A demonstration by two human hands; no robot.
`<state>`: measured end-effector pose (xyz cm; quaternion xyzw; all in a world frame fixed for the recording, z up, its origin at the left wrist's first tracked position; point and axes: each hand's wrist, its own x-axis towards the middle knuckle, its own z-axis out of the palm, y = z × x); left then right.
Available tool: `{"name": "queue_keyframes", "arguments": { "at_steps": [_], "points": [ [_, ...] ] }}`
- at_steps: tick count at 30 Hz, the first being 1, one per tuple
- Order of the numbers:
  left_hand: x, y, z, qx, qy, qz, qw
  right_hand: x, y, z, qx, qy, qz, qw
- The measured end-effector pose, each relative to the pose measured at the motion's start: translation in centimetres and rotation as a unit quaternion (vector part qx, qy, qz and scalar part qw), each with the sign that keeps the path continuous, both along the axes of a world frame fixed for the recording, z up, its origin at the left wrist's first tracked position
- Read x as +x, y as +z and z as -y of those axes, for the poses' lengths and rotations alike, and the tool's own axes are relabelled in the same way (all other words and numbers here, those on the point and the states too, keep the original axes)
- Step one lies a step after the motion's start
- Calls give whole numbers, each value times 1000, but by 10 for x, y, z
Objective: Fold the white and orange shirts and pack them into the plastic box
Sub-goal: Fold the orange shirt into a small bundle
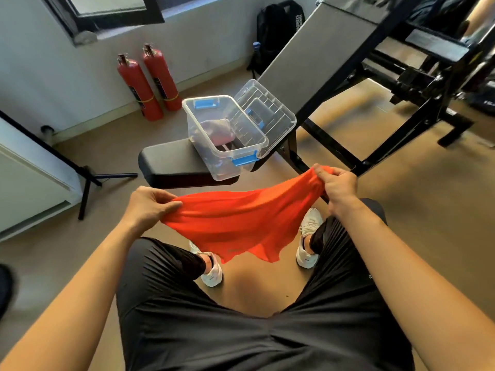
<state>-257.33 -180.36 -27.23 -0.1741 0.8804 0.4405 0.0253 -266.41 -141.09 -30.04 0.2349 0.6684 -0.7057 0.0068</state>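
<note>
I hold the orange shirt (pixel 238 223) stretched in the air above my knees. My left hand (pixel 148 204) pinches its left end and my right hand (pixel 338 184) grips its right end, held a little higher. The cloth sags between them and hangs down in loose folds. Beyond it, the clear plastic box (pixel 257 145) with blue latches stands on the black bench seat (pixel 171 164). Its lid (pixel 263 113) leans open against the right side. A pale, bundled cloth (pixel 218 129) lies inside the box; I cannot tell if it is the white shirt.
Two red fire extinguishers (pixel 148 81) stand by the wall at the back. A grey inclined bench back (pixel 318 57) on a black frame rises at the right, with a black backpack (pixel 276 30) behind it. A black tripod leg (pixel 88 180) stands at the left.
</note>
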Motion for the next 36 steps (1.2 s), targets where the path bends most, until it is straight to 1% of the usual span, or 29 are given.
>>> {"name": "queue_keyframes", "arguments": {
  "at_steps": [2,5,8,10,12,17,22,26,28,33,36],
  "points": [
    [1,-7,11,-14,41,2,999,-9,-1,-6,11,-41,3,999],
    [4,-20,22,3,92,17,996,-19,-6,-12,5,-69,20,997],
    [3,-27,16,60,144,24,987,-22,-12,-6,0,-57,21,998],
    [1,-26,3,134,175,40,975,-19,-14,4,-20,-21,10,1000],
    [-1,-20,-15,200,184,52,961,-12,-14,16,-35,30,-14,999],
    [-2,-4,-60,261,171,47,949,18,-1,46,-19,134,-69,988],
    [7,9,-101,358,152,57,920,50,12,70,23,201,-96,975],
    [16,12,-125,396,150,60,904,67,11,84,93,267,-120,951],
    [19,12,-132,400,146,61,903,75,10,88,123,292,-137,939],
    [29,9,-144,411,164,54,895,96,4,94,140,342,-178,912],
    [34,9,-148,420,174,55,889,106,2,93,125,344,-195,910]
  ]
}}
